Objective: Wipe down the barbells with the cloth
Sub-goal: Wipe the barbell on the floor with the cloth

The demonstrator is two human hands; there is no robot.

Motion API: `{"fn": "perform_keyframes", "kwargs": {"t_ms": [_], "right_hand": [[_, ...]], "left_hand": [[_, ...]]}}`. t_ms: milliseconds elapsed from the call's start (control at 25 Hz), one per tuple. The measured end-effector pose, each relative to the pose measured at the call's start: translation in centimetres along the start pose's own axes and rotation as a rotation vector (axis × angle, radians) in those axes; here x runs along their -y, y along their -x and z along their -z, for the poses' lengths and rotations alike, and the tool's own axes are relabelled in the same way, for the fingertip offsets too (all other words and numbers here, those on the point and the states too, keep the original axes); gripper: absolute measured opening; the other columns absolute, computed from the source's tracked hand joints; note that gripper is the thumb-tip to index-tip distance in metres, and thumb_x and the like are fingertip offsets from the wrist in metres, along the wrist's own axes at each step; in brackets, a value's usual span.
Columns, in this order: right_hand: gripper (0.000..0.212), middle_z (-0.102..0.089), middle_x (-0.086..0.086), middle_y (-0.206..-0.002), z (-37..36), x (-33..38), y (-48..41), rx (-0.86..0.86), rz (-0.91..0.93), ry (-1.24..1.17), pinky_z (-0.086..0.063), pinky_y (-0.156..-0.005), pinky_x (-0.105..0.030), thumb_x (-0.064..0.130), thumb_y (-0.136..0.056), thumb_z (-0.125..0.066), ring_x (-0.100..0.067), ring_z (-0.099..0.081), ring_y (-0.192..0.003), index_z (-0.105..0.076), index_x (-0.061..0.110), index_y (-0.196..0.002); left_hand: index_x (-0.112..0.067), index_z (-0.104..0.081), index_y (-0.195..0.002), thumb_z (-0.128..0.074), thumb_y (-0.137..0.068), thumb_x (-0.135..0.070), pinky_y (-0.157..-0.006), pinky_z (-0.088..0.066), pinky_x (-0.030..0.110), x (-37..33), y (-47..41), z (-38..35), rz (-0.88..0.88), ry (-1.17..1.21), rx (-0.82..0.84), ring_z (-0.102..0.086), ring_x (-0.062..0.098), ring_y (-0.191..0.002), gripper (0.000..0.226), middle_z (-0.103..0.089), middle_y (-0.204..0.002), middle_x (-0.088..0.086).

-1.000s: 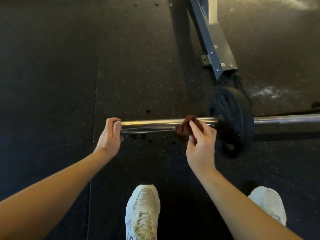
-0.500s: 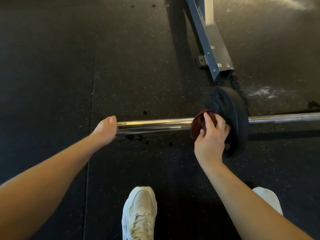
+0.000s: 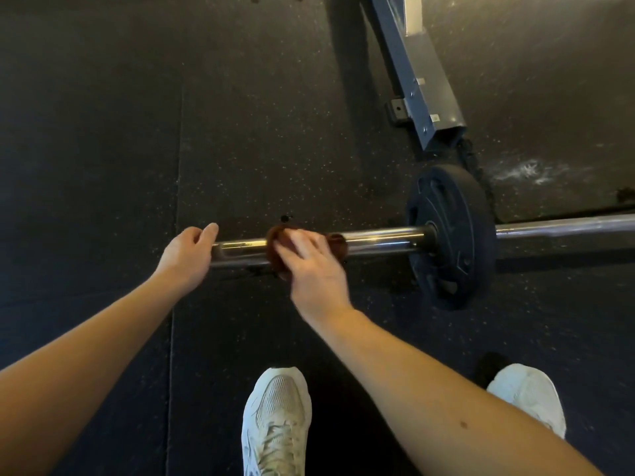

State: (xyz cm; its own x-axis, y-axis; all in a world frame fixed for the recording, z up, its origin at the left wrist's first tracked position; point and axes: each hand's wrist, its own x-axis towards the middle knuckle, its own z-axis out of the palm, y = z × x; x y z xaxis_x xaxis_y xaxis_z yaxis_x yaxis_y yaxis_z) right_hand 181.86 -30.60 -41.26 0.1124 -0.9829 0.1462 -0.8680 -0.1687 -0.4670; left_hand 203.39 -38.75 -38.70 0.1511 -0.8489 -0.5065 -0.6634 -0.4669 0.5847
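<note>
A chrome barbell (image 3: 381, 239) lies across the dark rubber floor with a black weight plate (image 3: 450, 235) on it. My left hand (image 3: 187, 257) cups the bar's left end. My right hand (image 3: 309, 266) presses a dark brown cloth (image 3: 338, 245) around the sleeve, about midway between the left end and the plate; the hand is motion-blurred. The cloth wraps the bar and shows on both sides of my fingers. To the right of the plate the thinner shaft (image 3: 563, 225) runs out of view.
A blue-grey steel rack foot (image 3: 424, 87) lies on the floor just behind the plate, with a chain beside it. My two white shoes (image 3: 276, 420) (image 3: 527, 393) stand close in front of the bar. White chalk marks (image 3: 529, 170) smear the floor at right.
My right hand with the cloth first slid right to the plate, then back left along the sleeve toward my left hand. My left hand has stayed at the bar's end.
</note>
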Motion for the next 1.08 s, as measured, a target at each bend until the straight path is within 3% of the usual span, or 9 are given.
{"fn": "perform_keyframes", "kwargs": {"t_ms": [160, 240, 320, 440, 520, 640, 760, 920, 1080], "right_hand": [[0.053, -0.040, -0.004, -0.159, 4.7, -9.7, 4.2, -0.117, -0.268, 0.070, -0.028, -0.120, -0.038, 0.000, -0.095, -0.063, -0.022, -0.024, -0.154, -0.055, 0.016, -0.145], [0.053, -0.038, -0.005, -0.161, 5.5, -10.9, 4.5, -0.158, -0.375, 0.078, -0.015, -0.123, -0.032, -0.004, -0.095, -0.061, -0.020, -0.022, -0.154, -0.053, 0.012, -0.145], [0.055, -0.040, -0.006, -0.159, 4.3, -8.7, 3.8, -0.209, -0.450, 0.070, -0.007, -0.123, -0.026, -0.006, -0.093, -0.061, -0.019, -0.022, -0.154, -0.052, 0.010, -0.145], [0.055, -0.043, -0.009, -0.157, 0.2, -2.2, 1.7, -0.155, -0.268, -0.042, -0.004, -0.123, -0.018, -0.009, -0.090, -0.061, -0.021, -0.025, -0.154, -0.057, 0.010, -0.142], [0.056, -0.042, -0.009, -0.158, -2.9, 2.4, 0.3, -0.054, -0.096, -0.141, -0.013, -0.125, -0.026, -0.011, -0.089, -0.063, -0.021, -0.024, -0.154, -0.059, 0.010, -0.141], [0.063, -0.035, -0.005, -0.162, -4.5, 6.8, -1.9, 0.057, 0.059, -0.227, -0.040, -0.117, -0.044, -0.006, -0.090, -0.065, -0.020, -0.016, -0.156, -0.051, 0.013, -0.148], [0.065, -0.031, -0.004, -0.164, -3.3, 4.4, -1.8, 0.129, 0.152, -0.158, -0.044, -0.113, -0.047, -0.004, -0.091, -0.064, -0.019, -0.014, -0.157, -0.049, 0.018, -0.150], [0.059, -0.034, -0.007, -0.163, 1.0, -4.8, 2.1, -0.030, -0.027, -0.009, -0.040, -0.117, -0.048, -0.005, -0.092, -0.064, -0.021, -0.019, -0.156, -0.053, 0.017, -0.146], [0.060, -0.032, -0.008, -0.163, 4.7, -10.5, 4.2, -0.111, -0.252, 0.044, -0.016, -0.124, -0.034, -0.007, -0.093, -0.063, -0.021, -0.017, -0.156, -0.050, 0.012, -0.148]], "left_hand": [[-0.028, -0.064, -0.111, -0.049, -0.105, -0.042, -0.073, -0.057, 0.043, 2.5, 0.9, 0.6, -0.122, 0.092, 0.038, -0.067, 0.027, -0.089, 0.021, -0.068, -0.102, 0.007], [-0.028, -0.066, -0.111, -0.050, -0.105, -0.038, -0.080, -0.058, 0.048, 3.2, 1.2, 0.6, -0.153, 0.147, 0.054, -0.067, 0.031, -0.093, 0.019, -0.068, -0.102, 0.007], [-0.029, -0.064, -0.117, -0.051, -0.106, -0.033, -0.080, -0.058, 0.045, 3.6, 1.4, 0.6, -0.185, 0.192, 0.052, -0.066, 0.027, -0.096, 0.018, -0.067, -0.106, 0.004], [-0.032, -0.063, -0.128, -0.052, -0.106, -0.027, -0.080, -0.057, 0.035, 4.1, 1.1, 0.5, -0.250, 0.220, 0.031, -0.065, 0.019, -0.102, 0.025, -0.064, -0.115, 0.001], [-0.034, -0.064, -0.126, -0.053, -0.106, -0.025, -0.080, -0.057, 0.032, 4.5, 0.8, 0.2, -0.288, 0.228, 0.008, -0.065, 0.018, -0.103, 0.025, -0.063, -0.118, -0.001], [-0.029, -0.064, -0.129, -0.049, -0.108, -0.023, -0.084, -0.057, 0.031, 4.4, 0.9, -0.3, -0.294, 0.233, -0.020, -0.066, 0.015, -0.106, 0.026, -0.064, -0.120, -0.003], [-0.025, -0.062, -0.133, -0.046, -0.109, -0.024, -0.081, -0.056, 0.029, 4.4, 0.9, -0.6, -0.279, 0.274, 0.010, -0.066, 0.017, -0.106, 0.029, -0.066, -0.120, 0.000], [-0.029, -0.058, -0.134, -0.048, -0.108, -0.024, -0.080, -0.056, 0.030, 4.7, 1.0, -0.6, -0.279, 0.280, 0.068, -0.064, 0.018, -0.106, 0.029, -0.062, -0.119, 0.000], [-0.036, -0.048, -0.135, -0.047, -0.108, -0.028, -0.085, -0.059, 0.039, 5.0, 1.1, -1.2, -0.329, 0.240, 0.097, -0.064, 0.017, -0.105, 0.028, -0.059, -0.119, -0.001]]}}
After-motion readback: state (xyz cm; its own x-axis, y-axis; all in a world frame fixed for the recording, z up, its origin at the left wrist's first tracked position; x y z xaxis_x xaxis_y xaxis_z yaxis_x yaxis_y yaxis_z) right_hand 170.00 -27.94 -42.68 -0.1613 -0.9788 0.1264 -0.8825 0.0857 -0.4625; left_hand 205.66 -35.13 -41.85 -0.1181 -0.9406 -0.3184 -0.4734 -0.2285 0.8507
